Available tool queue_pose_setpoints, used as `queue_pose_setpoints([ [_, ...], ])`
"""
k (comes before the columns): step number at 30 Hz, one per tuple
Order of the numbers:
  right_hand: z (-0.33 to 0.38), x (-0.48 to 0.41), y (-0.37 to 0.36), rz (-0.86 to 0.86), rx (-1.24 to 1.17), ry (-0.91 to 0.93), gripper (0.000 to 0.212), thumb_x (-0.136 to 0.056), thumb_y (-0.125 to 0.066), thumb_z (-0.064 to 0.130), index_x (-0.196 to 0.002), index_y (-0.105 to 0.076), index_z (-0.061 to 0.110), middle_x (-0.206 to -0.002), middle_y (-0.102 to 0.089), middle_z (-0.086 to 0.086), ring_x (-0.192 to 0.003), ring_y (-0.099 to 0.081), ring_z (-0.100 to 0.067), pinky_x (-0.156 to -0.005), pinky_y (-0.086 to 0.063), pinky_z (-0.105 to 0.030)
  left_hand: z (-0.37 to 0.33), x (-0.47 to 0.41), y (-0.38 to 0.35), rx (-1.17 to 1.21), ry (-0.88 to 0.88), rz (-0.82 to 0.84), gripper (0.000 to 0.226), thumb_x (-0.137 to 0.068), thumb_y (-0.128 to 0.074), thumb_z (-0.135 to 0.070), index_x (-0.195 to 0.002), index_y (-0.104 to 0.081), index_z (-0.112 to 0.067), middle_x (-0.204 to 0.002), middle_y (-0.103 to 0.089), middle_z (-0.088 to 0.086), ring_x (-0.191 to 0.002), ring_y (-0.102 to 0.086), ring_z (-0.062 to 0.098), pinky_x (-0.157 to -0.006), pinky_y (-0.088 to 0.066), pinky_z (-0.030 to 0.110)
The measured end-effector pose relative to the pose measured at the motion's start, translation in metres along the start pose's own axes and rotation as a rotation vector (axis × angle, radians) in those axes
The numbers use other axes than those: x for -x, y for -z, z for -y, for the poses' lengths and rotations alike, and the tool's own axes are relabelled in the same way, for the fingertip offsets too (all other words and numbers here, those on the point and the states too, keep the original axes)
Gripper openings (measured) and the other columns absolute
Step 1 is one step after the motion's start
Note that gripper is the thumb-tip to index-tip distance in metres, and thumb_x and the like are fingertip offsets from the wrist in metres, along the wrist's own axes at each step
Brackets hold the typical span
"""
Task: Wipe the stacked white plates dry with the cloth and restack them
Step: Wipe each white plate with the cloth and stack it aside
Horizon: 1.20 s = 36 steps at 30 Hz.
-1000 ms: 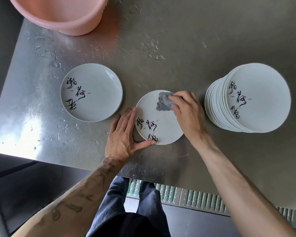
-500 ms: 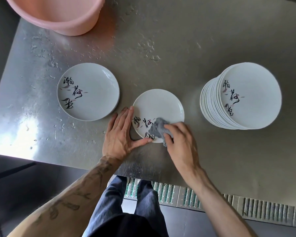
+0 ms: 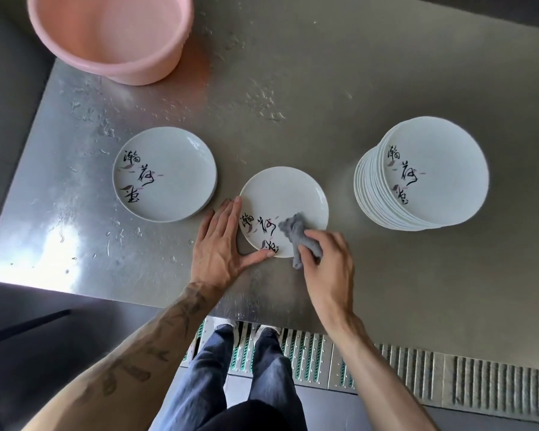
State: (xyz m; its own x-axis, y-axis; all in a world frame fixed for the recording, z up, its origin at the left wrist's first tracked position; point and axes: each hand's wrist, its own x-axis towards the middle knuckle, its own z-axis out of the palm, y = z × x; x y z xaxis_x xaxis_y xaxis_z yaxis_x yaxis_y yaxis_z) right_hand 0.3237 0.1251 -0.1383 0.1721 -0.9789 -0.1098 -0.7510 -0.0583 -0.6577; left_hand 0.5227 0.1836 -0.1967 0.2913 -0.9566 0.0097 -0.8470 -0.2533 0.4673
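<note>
Setting: commercial kitchen, dishwashing station, probably a restaurant.
Evidence:
- Stainless steel worktop (image 3: pixel 324 73) fills view, bare metal.
- Water droplets (image 3: pixel 262 98) scattered over far and left parts.
- Tall stack of identical white plates (image 3: pixel 433 172) at right, same printed calligraphy on top plate as on shorter stack (image 3: pixel 164 174) at left.
- Pink plastic basin (image 3: pixel 131 70) at far-left corner.
- Slotted metal drain grating (image 3: pixel 417 374) set in floor along near edge of worktop.

A brushed steel worktop (image 3: pixel 386 73), beaded with water droplets (image 3: pixel 262 98) toward its far left corner where a pink basin (image 3: pixel 112 35) stands, throws a bright glare (image 3: pixel 53 244) at its near left edge, with slotted metal floor grating (image 3: pixel 448 377) below its near edge and dark floor (image 3: pixel 28 337) off its left.
</note>
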Motion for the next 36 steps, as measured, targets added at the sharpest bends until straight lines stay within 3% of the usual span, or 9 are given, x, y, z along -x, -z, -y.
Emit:
queue_pose_setpoints([
  [8,-0.017,-0.025,0.006,-0.125,-0.271,-0.319,0.021,-0.095,-0.064,0.007,-0.114,-0.071,0.011,-0.106,-0.070,-0.010,-0.101,-0.066,-0.028,-0.094,-0.054,-0.043,-0.004,-0.005,-0.001,-0.257,-0.216,0.116,0.101,-0.090,-0.042,-0.084,-0.163,-0.023,-0.016,-0.172,-0.013,0.008,-0.159,-0.011,0.025,-0.130,-0.006,0.043],
  [13,-0.017,-0.016,0.007,-0.109,-0.500,-0.467,0.020,-0.096,-0.064,0.009,-0.105,-0.073,0.024,-0.101,-0.076,-0.003,-0.097,-0.071,-0.025,-0.094,-0.057,-0.049,-0.010,-0.006,-0.001,-0.248,-0.420,0.163,0.069,-0.099,-0.060,-0.053,-0.157,-0.041,-0.021,-0.164,-0.035,0.014,-0.153,-0.032,0.031,-0.127,-0.021,0.050],
  [18,-0.017,-0.012,0.010,-0.099,-0.750,-0.526,0.024,-0.099,-0.062,0.003,-0.109,-0.071,0.024,-0.105,-0.077,-0.001,-0.097,-0.073,-0.013,-0.086,-0.057,-0.024,-0.015,-0.003,0.011,-0.263,-0.519,0.070,0.058,-0.093,-0.072,-0.012,-0.148,-0.054,-0.011,-0.157,-0.044,0.020,-0.145,-0.044,0.037,-0.118,-0.037,0.053],
  [22,-0.008,-0.020,0.022,-0.123,-0.972,-0.516,0.027,-0.100,-0.061,0.001,-0.121,-0.068,0.016,-0.112,-0.076,0.000,-0.103,-0.072,-0.010,-0.089,-0.055,-0.020,-0.042,-0.008,0.032,-0.069,-0.456,0.010,0.033,-0.103,-0.060,-0.020,-0.135,-0.067,-0.014,-0.144,-0.062,0.007,-0.133,-0.059,0.025,-0.111,-0.046,0.044],
  [26,0.019,-0.049,0.038,-0.146,-0.978,-0.376,0.030,-0.100,-0.059,0.000,-0.130,-0.064,0.004,-0.119,-0.073,-0.003,-0.106,-0.068,-0.007,-0.094,-0.050,-0.022,-0.080,-0.011,0.061,0.272,-0.188,-0.029,0.022,-0.105,-0.058,-0.032,-0.116,-0.075,-0.023,-0.099,-0.078,-0.004,-0.084,-0.073,0.015,-0.071,-0.056,0.032],
  [28,0.033,-0.059,0.047,-0.125,-0.854,-0.254,0.032,-0.100,-0.059,0.000,-0.132,-0.061,0.000,-0.122,-0.070,-0.008,-0.105,-0.066,-0.006,-0.095,-0.050,-0.024,-0.089,-0.012,0.073,0.484,-0.006,-0.005,0.022,-0.104,-0.056,-0.041,-0.090,-0.069,-0.029,-0.063,-0.053,-0.010,-0.056,-0.048,0.007,-0.052,-0.037,0.030],
  [30,0.046,-0.061,0.054,-0.133,-0.643,-0.099,0.032,-0.099,-0.062,0.002,-0.131,-0.064,0.003,-0.120,-0.070,-0.005,-0.106,-0.065,-0.004,-0.096,-0.050,-0.024,-0.094,-0.013,0.086,0.760,0.122,0.054,0.030,-0.103,-0.057,-0.039,-0.080,-0.066,-0.023,-0.063,-0.045,-0.009,-0.060,-0.042,0.006,-0.053,-0.033,0.032],
  [32,0.060,-0.054,0.060,-0.113,-0.441,0.078,0.033,-0.097,-0.065,0.007,-0.130,-0.066,0.009,-0.122,-0.068,-0.001,-0.113,-0.064,-0.010,-0.098,-0.050,-0.027,-0.099,-0.013,0.098,1.009,0.185,0.101,0.026,-0.105,-0.059,-0.025,-0.092,-0.075,-0.010,-0.073,-0.063,-0.010,-0.070,-0.054,0.004,-0.062,-0.043,0.025],
  [36,0.077,-0.032,0.065,0.024,-0.182,0.470,0.036,-0.096,-0.069,0.011,-0.132,-0.068,0.014,-0.129,-0.065,0.005,-0.118,-0.057,-0.014,-0.105,-0.042,-0.020,-0.103,-0.005,0.108,1.198,0.291,0.170,0.026,-0.106,-0.056,-0.016,-0.093,-0.074,-0.003,-0.081,-0.071,0.004,-0.075,-0.060,0.015,-0.073,-0.051,0.033],
])
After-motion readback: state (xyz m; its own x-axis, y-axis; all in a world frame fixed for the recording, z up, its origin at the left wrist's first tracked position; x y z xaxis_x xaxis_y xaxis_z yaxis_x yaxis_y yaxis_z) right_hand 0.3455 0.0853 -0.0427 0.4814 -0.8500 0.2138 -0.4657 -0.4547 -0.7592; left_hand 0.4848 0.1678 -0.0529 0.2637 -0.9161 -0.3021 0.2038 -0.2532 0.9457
